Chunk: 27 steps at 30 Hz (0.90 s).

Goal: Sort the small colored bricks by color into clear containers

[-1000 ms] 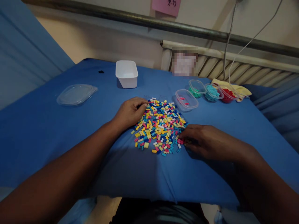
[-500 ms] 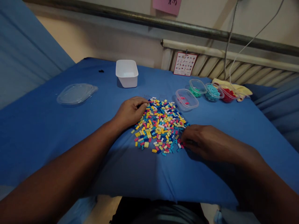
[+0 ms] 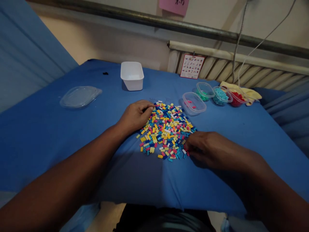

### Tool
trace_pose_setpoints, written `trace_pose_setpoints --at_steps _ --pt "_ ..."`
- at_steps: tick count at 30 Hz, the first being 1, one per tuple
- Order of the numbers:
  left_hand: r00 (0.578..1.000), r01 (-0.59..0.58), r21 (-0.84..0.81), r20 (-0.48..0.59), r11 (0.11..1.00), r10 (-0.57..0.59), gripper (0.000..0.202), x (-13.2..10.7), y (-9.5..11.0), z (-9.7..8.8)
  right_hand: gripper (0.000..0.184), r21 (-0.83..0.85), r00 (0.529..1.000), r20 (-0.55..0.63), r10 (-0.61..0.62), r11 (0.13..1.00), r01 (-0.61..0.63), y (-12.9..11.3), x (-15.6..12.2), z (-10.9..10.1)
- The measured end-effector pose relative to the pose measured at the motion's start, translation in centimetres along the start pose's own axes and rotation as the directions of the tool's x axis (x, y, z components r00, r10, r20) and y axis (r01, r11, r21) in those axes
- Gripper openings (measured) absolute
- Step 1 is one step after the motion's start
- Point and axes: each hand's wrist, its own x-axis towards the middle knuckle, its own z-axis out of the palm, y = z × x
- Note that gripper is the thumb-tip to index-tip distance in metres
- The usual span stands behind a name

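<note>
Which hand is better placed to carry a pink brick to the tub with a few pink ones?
Probably the right hand: it is down at pink bricks on the right edge of the pile, and the tub stands on that side. The left hand is at the opposite edge.

Bricks (image 3: 167,130) lie on the cloth (image 3: 142,180), tub (image 3: 132,84) behind, lid (image 3: 80,96) left.

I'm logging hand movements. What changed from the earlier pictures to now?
Since the last earlier picture, the right hand has edged slightly inward at the right of the brick pile; whether it grips anything is hidden. The left hand, white tub and clear containers stayed put.
</note>
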Motion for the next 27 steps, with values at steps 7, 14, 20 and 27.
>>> trace_pose_setpoints --at_steps 7,14,20,27 --pt "1.0 -0.005 -0.011 0.01 1.0 0.005 0.029 0.0 0.1 0.0 0.019 -0.029 0.998 -0.03 -0.053 0.998 0.053 0.1 0.1 0.1" --pt "1.0 0.003 0.002 0.015 1.0 -0.003 0.03 0.0 0.2 -0.1 0.014 0.051 0.912 -0.409 0.033 0.999 -0.013 1.9 -0.6 -0.8" --pt "1.0 -0.001 0.004 0.029 1.0 0.0 0.03 0.1 0.1 0.0 0.016 0.202 0.529 -0.812 0.246 0.969 -0.14 5.3 2.1 -1.9" --pt "1.0 -0.005 0.0 0.007 1.0 0.005 0.03 0.1 0.0 -0.1 0.017 0.157 0.66 -0.733 0.166 0.985 -0.073 4.9 1.8 -1.5"
